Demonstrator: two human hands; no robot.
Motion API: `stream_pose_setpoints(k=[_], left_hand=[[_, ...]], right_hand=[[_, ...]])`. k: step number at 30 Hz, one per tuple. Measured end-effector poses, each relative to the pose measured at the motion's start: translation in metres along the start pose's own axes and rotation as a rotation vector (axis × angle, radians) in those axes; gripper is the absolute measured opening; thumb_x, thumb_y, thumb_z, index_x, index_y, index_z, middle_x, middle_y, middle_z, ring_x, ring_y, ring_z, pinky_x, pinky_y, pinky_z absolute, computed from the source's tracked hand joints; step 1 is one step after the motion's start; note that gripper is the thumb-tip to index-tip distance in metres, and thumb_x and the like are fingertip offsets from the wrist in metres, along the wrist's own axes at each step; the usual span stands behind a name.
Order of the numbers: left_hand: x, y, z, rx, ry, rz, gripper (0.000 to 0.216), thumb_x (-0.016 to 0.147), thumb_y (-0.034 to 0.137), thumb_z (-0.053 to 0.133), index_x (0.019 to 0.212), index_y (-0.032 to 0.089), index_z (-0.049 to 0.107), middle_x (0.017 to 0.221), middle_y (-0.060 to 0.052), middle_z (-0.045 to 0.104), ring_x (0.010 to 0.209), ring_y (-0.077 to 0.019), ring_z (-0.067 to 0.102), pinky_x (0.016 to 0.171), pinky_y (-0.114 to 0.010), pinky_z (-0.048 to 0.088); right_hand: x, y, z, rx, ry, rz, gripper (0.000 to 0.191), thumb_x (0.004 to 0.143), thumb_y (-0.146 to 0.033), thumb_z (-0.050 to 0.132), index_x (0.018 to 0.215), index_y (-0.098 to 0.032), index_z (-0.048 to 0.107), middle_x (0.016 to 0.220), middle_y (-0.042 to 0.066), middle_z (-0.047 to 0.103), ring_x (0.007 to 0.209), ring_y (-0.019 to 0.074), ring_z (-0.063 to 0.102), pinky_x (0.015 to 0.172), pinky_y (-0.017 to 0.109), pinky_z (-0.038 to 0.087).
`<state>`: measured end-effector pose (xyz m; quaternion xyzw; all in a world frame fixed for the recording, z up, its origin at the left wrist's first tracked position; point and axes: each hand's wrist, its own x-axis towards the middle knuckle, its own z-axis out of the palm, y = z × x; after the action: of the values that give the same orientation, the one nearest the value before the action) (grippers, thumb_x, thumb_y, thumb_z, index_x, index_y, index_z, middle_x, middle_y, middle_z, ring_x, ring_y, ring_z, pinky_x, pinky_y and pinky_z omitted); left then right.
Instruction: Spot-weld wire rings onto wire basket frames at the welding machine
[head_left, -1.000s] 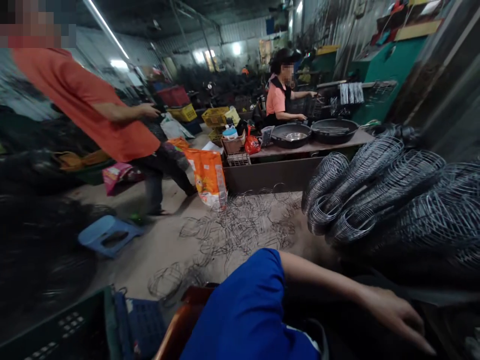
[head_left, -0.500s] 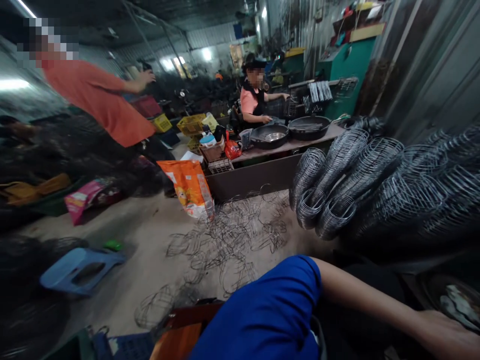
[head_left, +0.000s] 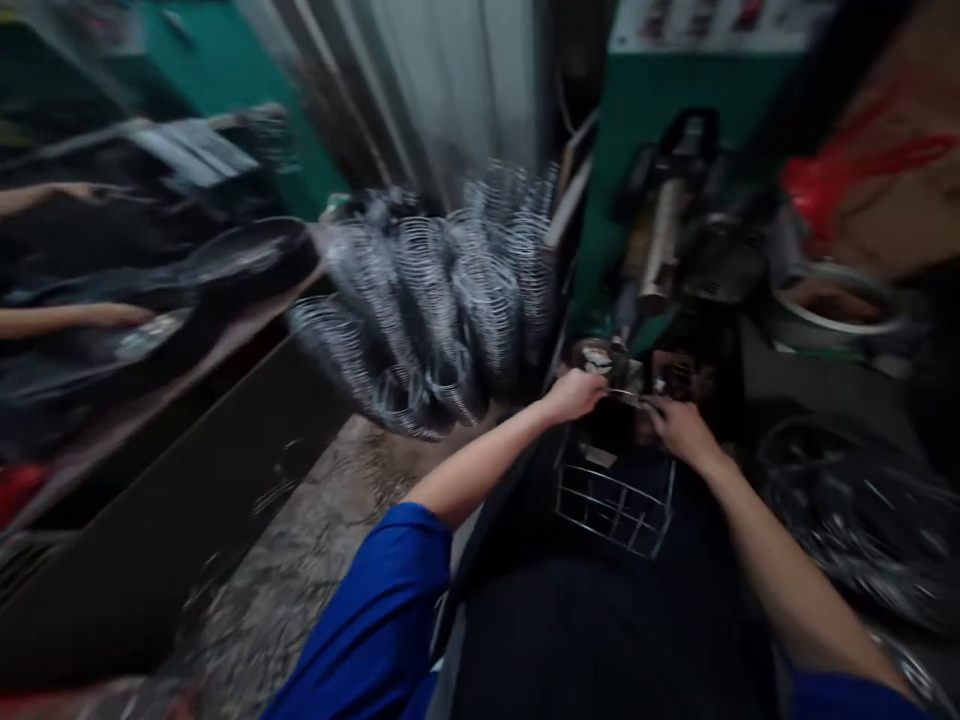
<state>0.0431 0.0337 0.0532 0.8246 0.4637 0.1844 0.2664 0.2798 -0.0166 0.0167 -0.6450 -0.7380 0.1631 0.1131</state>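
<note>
The picture is motion-blurred. My left hand (head_left: 577, 392) and my right hand (head_left: 679, 428) are close together at the foot of a green machine (head_left: 637, 130). Both look closed on the top edge of a silver wire frame (head_left: 615, 505), which hangs down from them over my dark lap. Shiny metal parts of the machine (head_left: 664, 250) stand just beyond my fingers. My blue sleeve (head_left: 375, 620) fills the lower left.
Bundles of stacked wire rings (head_left: 442, 300) lean left of the machine. A dark bench (head_left: 150, 480) with black pans (head_left: 240, 260) runs along the left, where another person's forearm (head_left: 75, 318) reaches in. Dark wire hoops (head_left: 862, 520), a metal bowl (head_left: 832, 300) and a red bag (head_left: 862, 160) sit right.
The view has swung right, away from the floor and the co-workers, onto the machine. My right hand has left the dark pile and joined my left hand on the wire frame.
</note>
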Motion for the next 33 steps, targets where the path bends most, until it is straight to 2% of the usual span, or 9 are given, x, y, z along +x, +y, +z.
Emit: stream_pose_setpoints(k=[2,5,8,12,20,24,33], left_hand=[[0.010,-0.009,0.008,0.030,-0.049,0.086,0.015,0.091,0.016,0.056,0.085,0.016,0.070,0.082,-0.005,0.070,0.083,-0.0180,0.065,0.078,-0.026,0.046],[0.020,-0.013,0.009,0.087,-0.050,0.154,0.020,0.093,0.018,0.049,0.090,0.016,0.069,0.086,-0.007,0.069,0.084,-0.0182,0.064,0.077,-0.025,0.044],[0.026,-0.009,0.001,0.148,-0.022,0.174,0.020,0.093,0.019,0.047,0.091,0.017,0.067,0.089,-0.007,0.068,0.083,-0.0182,0.063,0.074,-0.025,0.043],[0.031,-0.002,-0.017,0.214,0.007,0.161,0.021,0.092,0.018,0.045,0.090,0.019,0.065,0.087,-0.007,0.066,0.077,-0.0181,0.061,0.070,-0.026,0.041],[0.033,-0.008,-0.039,0.224,0.054,0.159,0.022,0.093,0.020,0.045,0.086,0.018,0.066,0.083,-0.006,0.067,0.075,-0.0165,0.060,0.071,-0.025,0.041],[0.037,-0.012,-0.040,0.210,0.075,0.159,0.019,0.090,0.017,0.048,0.088,0.018,0.066,0.082,-0.005,0.068,0.075,-0.0162,0.060,0.071,-0.025,0.041],[0.045,-0.017,-0.037,0.174,0.101,0.171,0.019,0.088,0.015,0.048,0.082,0.018,0.065,0.078,-0.004,0.066,0.071,-0.0156,0.059,0.068,-0.024,0.039]], right_hand=[[0.005,-0.004,-0.007,-0.069,-0.018,0.034,0.027,0.102,-0.025,0.050,0.120,-0.020,0.070,0.108,0.012,0.071,0.099,0.0288,0.067,0.083,0.034,0.052],[0.010,-0.016,-0.023,-0.151,-0.045,0.088,0.027,0.106,-0.029,0.048,0.122,-0.023,0.068,0.102,0.011,0.071,0.095,0.0297,0.068,0.075,0.033,0.052],[0.014,-0.025,-0.039,-0.212,-0.056,0.112,0.028,0.107,-0.034,0.046,0.125,-0.025,0.066,0.099,0.010,0.071,0.091,0.0302,0.068,0.071,0.033,0.050],[0.029,-0.031,-0.053,-0.263,-0.043,0.061,0.025,0.106,-0.032,0.049,0.121,-0.024,0.067,0.096,0.011,0.071,0.090,0.0300,0.068,0.071,0.032,0.049],[0.054,-0.030,-0.060,-0.108,0.001,-0.074,0.022,0.105,-0.029,0.051,0.112,-0.023,0.071,0.092,0.007,0.070,0.085,0.0240,0.066,0.073,0.027,0.044],[0.062,-0.029,-0.062,-0.100,0.000,-0.113,0.019,0.105,-0.028,0.053,0.107,-0.023,0.071,0.086,0.005,0.069,0.084,0.0237,0.066,0.070,0.026,0.041],[0.069,-0.027,-0.063,-0.041,0.005,-0.103,0.021,0.104,-0.028,0.052,0.111,-0.024,0.072,0.094,0.006,0.070,0.090,0.0240,0.064,0.076,0.027,0.042]])
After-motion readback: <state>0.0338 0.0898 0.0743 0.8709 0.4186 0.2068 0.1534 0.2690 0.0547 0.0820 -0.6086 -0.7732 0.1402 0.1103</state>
